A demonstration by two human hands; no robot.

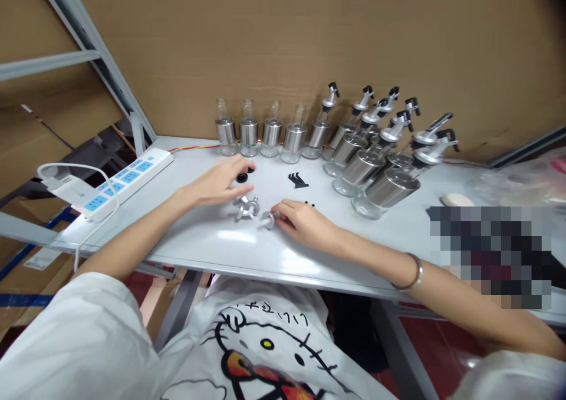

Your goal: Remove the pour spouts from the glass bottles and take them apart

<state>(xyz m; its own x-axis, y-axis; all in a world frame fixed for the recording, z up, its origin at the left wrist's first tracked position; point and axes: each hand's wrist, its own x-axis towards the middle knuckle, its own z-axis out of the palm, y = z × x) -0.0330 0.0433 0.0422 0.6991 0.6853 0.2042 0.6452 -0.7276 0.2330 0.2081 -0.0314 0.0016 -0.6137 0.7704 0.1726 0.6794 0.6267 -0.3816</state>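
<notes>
My left hand (221,182) reaches over the table with thumb and fingers apart, holding nothing that I can see. Beside its fingertips lie small round black stoppers (242,177), partly covered by the hand. Just below its thumb is a little cluster of silver pourer tops (247,207). My right hand (305,223) pinches a single silver pourer top (267,219) between thumb and fingers, low over the tabletop. Small black lever pieces (298,180) lie beyond the right hand, and more tiny black bits (309,204) show behind its knuckles.
Along the back stand several glass bottles (248,131) with steel sleeves and bare necks. To their right is a group of bottles fitted with pourers (365,167). A white power strip (128,184) lies at left. Plastic bags (522,179) and a pixelated patch are at right.
</notes>
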